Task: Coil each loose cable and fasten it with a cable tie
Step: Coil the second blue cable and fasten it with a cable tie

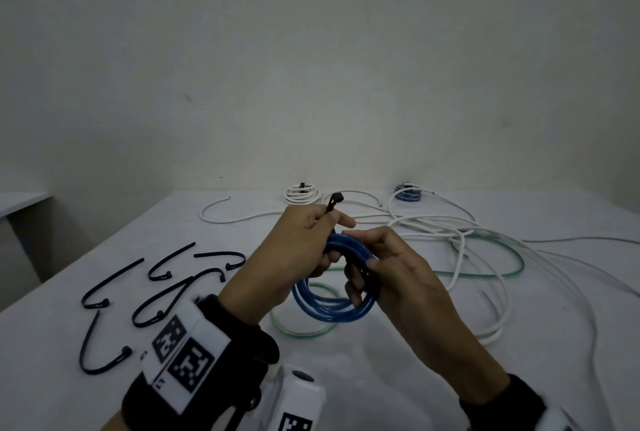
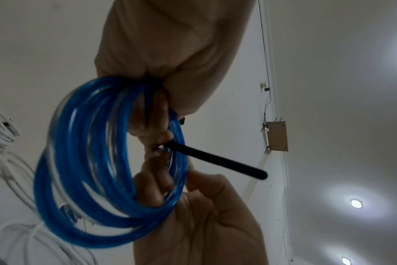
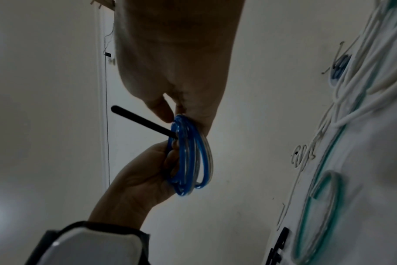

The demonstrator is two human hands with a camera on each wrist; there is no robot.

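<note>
Centre of the head view, just above the counter [image 1: 242, 378], a glossy blue cable [image 1: 334, 306] is hanging as a tight coil of several loops, lifted clear of the surface between both hands. A black cable tie [image 1: 333, 203] is poking up from the coil's top, its head end sticking out past the knuckles; in the left wrist view the tie's strap [image 2: 215, 160] is jutting straight out through the loops toward the right of the frame. The left hand [image 1: 298, 243] is curling round the coil's upper left side and pinching the tie there, wrist angled up from the lower left. The right hand [image 1: 388, 264] is coming in from the lower right, fingers hooking through the loops and gripping the coil's right side. At left of the frame, spare black ties [image 1: 114, 278] are lying bent on the counter. Behind the hands, loose white cables [image 1: 485, 247] and a green cable [image 1: 512, 257] are sprawling, with a tied white coil [image 1: 302, 194] and a tied blue coil [image 1: 408, 194] sitting by the wall.
</note>
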